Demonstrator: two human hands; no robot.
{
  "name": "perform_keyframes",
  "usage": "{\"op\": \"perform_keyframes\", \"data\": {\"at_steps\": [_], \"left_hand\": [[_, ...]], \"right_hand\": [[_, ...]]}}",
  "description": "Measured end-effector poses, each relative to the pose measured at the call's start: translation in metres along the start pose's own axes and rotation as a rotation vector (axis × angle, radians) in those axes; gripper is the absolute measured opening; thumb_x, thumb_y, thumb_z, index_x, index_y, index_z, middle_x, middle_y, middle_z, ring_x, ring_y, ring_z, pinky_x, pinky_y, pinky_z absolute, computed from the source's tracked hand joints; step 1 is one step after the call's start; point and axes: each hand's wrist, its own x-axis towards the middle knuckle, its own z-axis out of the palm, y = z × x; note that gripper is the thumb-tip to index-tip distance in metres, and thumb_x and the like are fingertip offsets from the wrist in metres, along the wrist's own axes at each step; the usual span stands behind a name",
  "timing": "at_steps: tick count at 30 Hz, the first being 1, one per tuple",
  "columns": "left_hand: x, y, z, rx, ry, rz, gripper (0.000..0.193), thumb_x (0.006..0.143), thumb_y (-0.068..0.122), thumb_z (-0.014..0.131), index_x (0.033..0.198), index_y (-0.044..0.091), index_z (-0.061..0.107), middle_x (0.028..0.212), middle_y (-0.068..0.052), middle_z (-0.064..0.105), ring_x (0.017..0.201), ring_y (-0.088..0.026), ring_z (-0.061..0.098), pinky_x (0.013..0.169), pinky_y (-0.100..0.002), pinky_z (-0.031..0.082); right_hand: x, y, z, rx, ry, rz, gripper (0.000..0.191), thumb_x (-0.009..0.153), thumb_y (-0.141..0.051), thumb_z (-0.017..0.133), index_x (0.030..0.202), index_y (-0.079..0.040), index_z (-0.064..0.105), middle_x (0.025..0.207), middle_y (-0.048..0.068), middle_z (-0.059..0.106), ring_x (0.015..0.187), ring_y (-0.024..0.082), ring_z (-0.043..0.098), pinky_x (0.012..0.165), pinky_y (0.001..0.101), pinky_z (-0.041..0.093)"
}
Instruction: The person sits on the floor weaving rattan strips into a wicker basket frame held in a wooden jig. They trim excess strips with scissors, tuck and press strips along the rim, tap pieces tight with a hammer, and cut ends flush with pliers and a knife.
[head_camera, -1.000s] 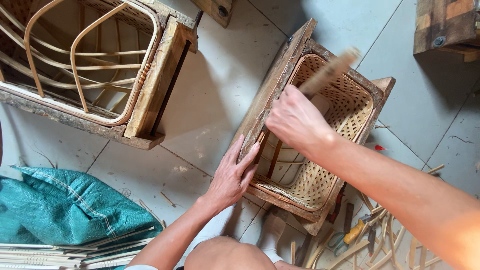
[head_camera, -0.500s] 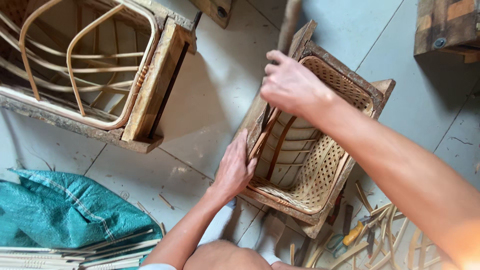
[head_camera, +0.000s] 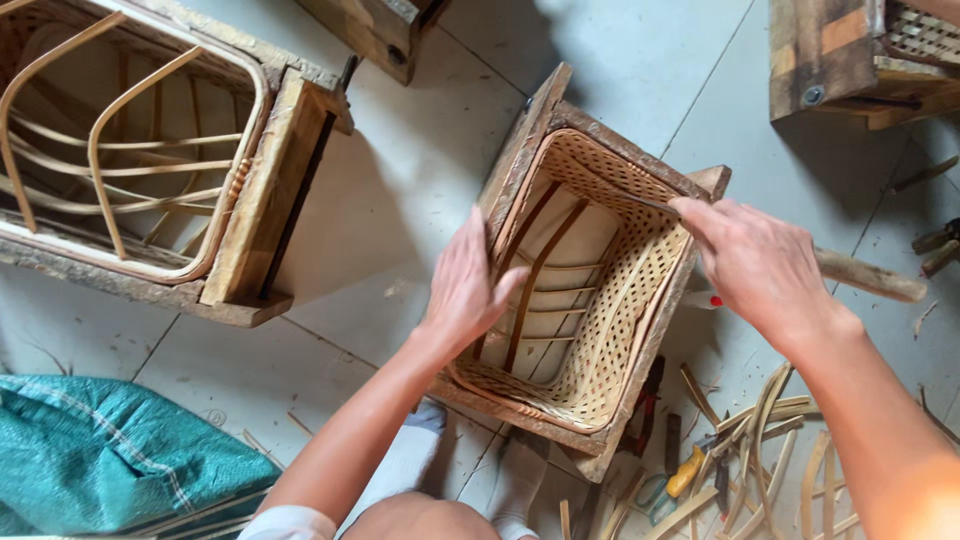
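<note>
The right hand (head_camera: 760, 265) has swung from the woven basket's (head_camera: 610, 300) left rim to its right rim.

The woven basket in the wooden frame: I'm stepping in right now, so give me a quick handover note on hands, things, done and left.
Left hand presses flat on the wooden frame at its near-left rim.
Right hand grips a wooden-handled tool, its thin metal tip at the far rim of the woven basket.
Done: the far and right walls are woven.
Left: the left wall shows only bare ribs.
</note>
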Motion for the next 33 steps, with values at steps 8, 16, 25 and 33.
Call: {"op": "perform_keyframes", "data": {"at_steps": [8,16,25,33], "left_hand": [[0.042,0.020,0.024,0.214,0.036,-0.006,0.097,0.093,0.029,0.070,0.156,-0.012,0.009,0.140,-0.031,0.047,0.118,-0.044,0.054,0.096,-0.048,0.051],[0.052,0.016,0.029,0.394,-0.083,-0.060,0.084,0.086,-0.004,0.057,0.155,-0.018,0.010,0.135,-0.036,0.047,0.113,-0.042,0.057,0.084,-0.037,0.058],[0.050,0.013,0.027,0.457,-0.032,0.017,0.090,0.075,-0.008,0.058,0.152,-0.020,0.013,0.129,-0.034,0.051,0.109,-0.042,0.058,0.093,-0.042,0.054],[0.054,0.011,0.026,0.469,-0.054,-0.027,0.089,0.076,-0.008,0.056,0.154,-0.017,0.014,0.138,-0.033,0.048,0.111,-0.039,0.059,0.095,-0.041,0.053]], "right_hand": [[0.081,0.053,0.029,0.134,-0.184,0.183,0.027,0.102,-0.036,0.063,0.120,-0.018,0.073,0.088,0.019,0.074,0.080,0.041,0.070,0.076,0.0534,0.054],[0.153,0.048,0.045,-0.046,-0.352,0.047,0.021,0.103,-0.029,0.061,0.116,-0.022,0.076,0.086,0.013,0.078,0.077,0.033,0.074,0.075,0.0470,0.059],[0.208,0.034,0.040,-0.235,-0.444,-0.067,0.015,0.097,-0.021,0.068,0.100,-0.017,0.081,0.089,0.009,0.079,0.080,0.025,0.074,0.076,0.0416,0.059],[0.256,0.041,0.028,-0.058,-0.825,0.097,0.017,0.095,-0.032,0.071,0.104,-0.020,0.080,0.090,0.003,0.083,0.081,0.019,0.075,0.077,0.0377,0.059]]}}
